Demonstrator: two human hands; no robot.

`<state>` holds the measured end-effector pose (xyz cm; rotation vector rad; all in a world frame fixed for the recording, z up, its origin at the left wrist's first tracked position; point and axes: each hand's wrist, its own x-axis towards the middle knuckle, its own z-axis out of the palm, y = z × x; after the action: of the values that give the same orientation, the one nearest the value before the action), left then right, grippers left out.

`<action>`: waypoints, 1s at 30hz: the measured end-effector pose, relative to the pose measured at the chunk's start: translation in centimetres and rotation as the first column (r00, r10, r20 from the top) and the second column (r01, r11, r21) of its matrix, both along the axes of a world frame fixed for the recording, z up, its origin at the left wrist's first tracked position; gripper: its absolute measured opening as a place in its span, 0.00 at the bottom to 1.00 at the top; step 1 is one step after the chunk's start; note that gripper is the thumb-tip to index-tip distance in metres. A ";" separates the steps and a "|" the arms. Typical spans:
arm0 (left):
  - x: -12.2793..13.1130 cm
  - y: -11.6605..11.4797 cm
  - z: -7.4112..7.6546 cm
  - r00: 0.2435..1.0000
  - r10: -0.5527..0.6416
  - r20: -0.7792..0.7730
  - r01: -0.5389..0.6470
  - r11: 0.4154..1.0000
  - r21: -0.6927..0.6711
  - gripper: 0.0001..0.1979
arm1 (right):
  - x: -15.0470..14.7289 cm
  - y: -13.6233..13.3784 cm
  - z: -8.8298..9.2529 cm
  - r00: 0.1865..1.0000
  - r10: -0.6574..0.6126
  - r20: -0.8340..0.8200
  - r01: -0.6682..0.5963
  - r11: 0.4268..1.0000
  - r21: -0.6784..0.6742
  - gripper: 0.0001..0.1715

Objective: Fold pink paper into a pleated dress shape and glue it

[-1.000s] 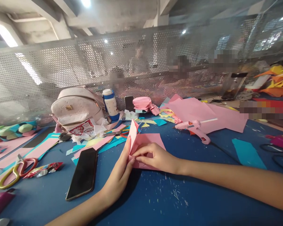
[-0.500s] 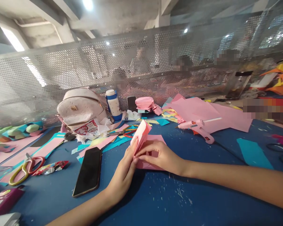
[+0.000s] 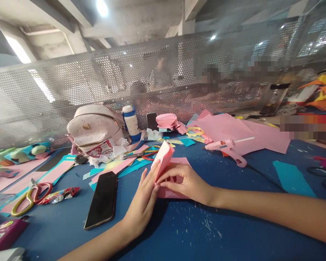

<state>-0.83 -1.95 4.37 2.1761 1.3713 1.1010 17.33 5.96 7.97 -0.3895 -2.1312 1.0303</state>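
No legible text, brand, number or sign anywhere. Red-and-white printing on the crumpled wrapper (image 3: 100, 148) in front of the pink backpack (image 3: 93, 124), too blurred to read. Faint markings on the purple packet (image 3: 4, 233) at the near left edge of the desk (image 3: 179, 232), likewise unreadable. Red snack wrapper (image 3: 60, 194) beside the scissors (image 3: 27, 195): printing too small to make out. Blank dark screen on the phone (image 3: 101, 200). Blue-banded bottle (image 3: 132, 122): no lettering discernible.
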 end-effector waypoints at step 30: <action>-0.4 0.2 1.0 0.849 0.167 -0.501 0.034 0.930 0.367 0.28 | 0.5 -0.7 0.2 0.998 -0.063 0.011 0.061 0.987 0.146 0.06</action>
<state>-1.20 -1.79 5.40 2.8827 1.5658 0.8626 17.80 5.22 8.13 -0.3915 -2.1784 0.8326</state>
